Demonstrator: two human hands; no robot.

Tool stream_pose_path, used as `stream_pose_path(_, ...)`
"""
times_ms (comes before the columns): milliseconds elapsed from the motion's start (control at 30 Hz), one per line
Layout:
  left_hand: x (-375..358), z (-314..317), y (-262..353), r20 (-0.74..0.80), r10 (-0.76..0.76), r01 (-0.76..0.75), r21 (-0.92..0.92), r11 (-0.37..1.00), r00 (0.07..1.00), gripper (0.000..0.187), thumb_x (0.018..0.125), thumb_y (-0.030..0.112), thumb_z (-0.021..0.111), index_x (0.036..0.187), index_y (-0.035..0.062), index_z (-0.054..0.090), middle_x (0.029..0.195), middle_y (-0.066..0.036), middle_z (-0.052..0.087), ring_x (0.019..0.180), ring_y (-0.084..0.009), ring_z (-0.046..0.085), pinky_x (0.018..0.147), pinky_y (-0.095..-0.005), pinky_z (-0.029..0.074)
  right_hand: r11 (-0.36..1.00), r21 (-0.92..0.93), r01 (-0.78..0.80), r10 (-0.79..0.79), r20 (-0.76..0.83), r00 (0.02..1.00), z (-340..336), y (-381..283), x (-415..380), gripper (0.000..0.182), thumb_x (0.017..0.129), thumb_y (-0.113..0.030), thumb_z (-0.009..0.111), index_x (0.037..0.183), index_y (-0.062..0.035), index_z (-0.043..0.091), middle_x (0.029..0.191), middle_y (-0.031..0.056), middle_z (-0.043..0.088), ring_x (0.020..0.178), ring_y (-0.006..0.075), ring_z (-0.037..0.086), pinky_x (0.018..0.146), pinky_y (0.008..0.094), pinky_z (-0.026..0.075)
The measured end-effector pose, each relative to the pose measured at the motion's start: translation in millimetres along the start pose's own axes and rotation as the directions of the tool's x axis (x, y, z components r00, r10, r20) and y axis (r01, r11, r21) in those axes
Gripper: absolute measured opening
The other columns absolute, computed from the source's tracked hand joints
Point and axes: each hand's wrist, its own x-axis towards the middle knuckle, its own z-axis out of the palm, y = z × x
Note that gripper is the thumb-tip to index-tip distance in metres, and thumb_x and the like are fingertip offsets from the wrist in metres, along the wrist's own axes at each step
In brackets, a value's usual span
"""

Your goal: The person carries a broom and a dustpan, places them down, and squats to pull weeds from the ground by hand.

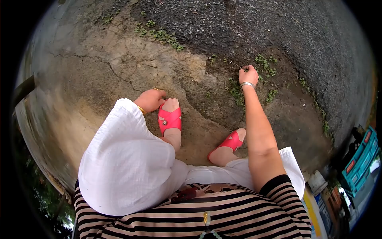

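Well, right hand (249, 75): fingers curled in and pressed together, seemingly pinching one thin stem (238, 66); a fingertip grip probably suits something so slight.
Stem: at the right hand's fingertips, low over the dirt, its free end pointing away from the person.
Left hand (150, 100): just beside the left foot, fingers bent; whether they hold anything I cannot tell. It perhaps sits there for balance.
Weeds (265, 65): three main clumps around the right hand, plus a longer patch (163, 36) farther ahead and a thin row beside the asphalt (330, 55); likely rooted where the worn concrete (91, 79) leaves soil. Single sprigs are too small to count.
Sandals (172, 119): two, red, one per foot, set apart, presumably to steady the squat.
Bracelets: one yellow (140, 109) on the left wrist; silver (248, 84) on the right, its number of bands unclear.
White cloth (127, 167): one broad stretch on the left side, hiding most of the left arm.
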Motion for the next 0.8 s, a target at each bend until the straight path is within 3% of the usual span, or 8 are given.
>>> stream_pose_path(167,0.6,-1.9,2.8,0.006,-0.003,0.003,-0.013,1.0,1.0,0.031,0.08,0.022,0.06,0.104,0.0039,0.06,0.091,-0.017,0.066,0.089,-0.0348,0.061,0.075,-0.0425,0.048,0.997,-0.073,-0.008,0.002,-0.087,0.996,15.4,0.9,1.5,0.024,0.077,-0.019,0.064,0.095,-0.0029,0.064,0.098,0.0171,0.065,0.093,0.0332,0.061,0.083,0.0422,0.049)
stream_pose_path(267,1.8,-0.6,1.0,0.033,-0.016,0.016,-0.006,1.0,0.999,0.031,0.08,0.022,0.06,0.106,0.0045,0.06,0.091,-0.017,0.066,0.09,-0.0345,0.061,0.076,-0.0424,0.048,0.996,-0.08,-0.047,0.053,0.074,0.996,14.1,0.8,8.9,0.023,0.073,-0.024,0.067,0.086,-0.0054,0.066,0.088,0.0133,0.066,0.083,0.0289,0.062,0.076,0.041,0.049)
stream_pose_path(333,3.0,-0.2,-0.9,0.022,-0.009,0.009,0.006,1.0,1.0,0.032,0.08,0.022,0.06,0.107,0.0048,0.06,0.092,-0.018,0.066,0.09,-0.0345,0.061,0.077,-0.0425,0.048,0.994,-0.058,0.09,-0.064,0.357,0.932,10.1,-4.7,8.3,0.025,0.07,-0.026,0.07,0.078,-0.0029,0.065,0.081,0.0119,0.066,0.077,0.0266,0.062,0.072,0.0378,0.049)
stream_pose_path(367,2.8,-0.7,-2.1,0.018,-0.011,0.011,0.007,1.0,1.0,0.032,0.08,0.022,0.06,0.107,0.005,0.06,0.092,-0.018,0.066,0.09,-0.0346,0.061,0.077,-0.0426,0.048,0.94,0.032,0.34,-0.327,0.377,0.867,8.5,-15.4,-6.3,0.029,0.068,-0.028,0.073,0.076,-0.0016,0.064,0.076,0.0114,0.065,0.074,0.0266,0.062,0.071,0.0358,0.049)
stream_pose_path(433,-1.1,0.8,-2.5,0.006,-0.022,0.022,0.002,1.0,1.0,0.032,0.08,0.022,0.06,0.108,0.0054,0.06,0.093,-0.018,0.065,0.091,-0.0348,0.061,0.078,-0.043,0.048,0.858,-0.046,0.512,-0.413,0.532,0.739,5.2,-51.8,-30.1,0.032,0.071,-0.035,0.072,0.087,-0.0075,0.069,0.091,0.014,0.066,0.089,0.0316,0.062,0.08,0.0408,0.049)
stream_pose_path(600,-19.1,9.1,-8.8,-0.107,-0.008,0.008,-0.005,1.0,0.994,0.03,0.079,0.019,0.058,0.105,0.0034,0.06,0.088,-0.019,0.064,0.086,-0.0371,0.06,0.075,-0.0447,0.047,0.45,-0.136,0.883,-0.857,0.212,0.47,21.3,-134.5,-41.1,0.019,0.078,-0.018,0.062,0.096,-0.0143,0.068,0.103,0.0061,0.058,0.096,0.0235,0.053,0.077,0.0387,0.044)
stream_pose_path(700,-36.4,19.5,-20.1,-0.145,-0.08,0.077,-0.028,0.997,0.986,0.03,0.08,0.02,0.059,0.105,0.0032,0.061,0.089,-0.019,0.064,0.087,-0.0364,0.06,0.076,-0.0442,0.048,0.28,-0.164,0.946,-0.958,0.024,0.287,44.6,-180.0,-24.9,0.026,0.078,-0.012,0.056,0.102,-0.0116,0.064,0.094,0.0072,0.054,0.091,0.0246,0.053,0.075,0.038,0.044)
stream_pose_path(800,-56.6,19.1,-21.5,-0.074,-0.217,0.207,-0.125,0.97,0.973,0.033,0.081,0.024,0.06,0.11,0.006,0.06,0.098,-0.02,0.064,0.095,-0.0356,0.06,0.083,-0.0437,0.047,0.119,-0.18,0.977,-0.989,0.066,0.133,55.7,-213.4,-17.4,0.034,0.078,-0.007,0.051,0.111,-0.0066,0.057,0.089,0.0093,0.051,0.09,0.0264,0.053,0.071,0.0373,0.046)
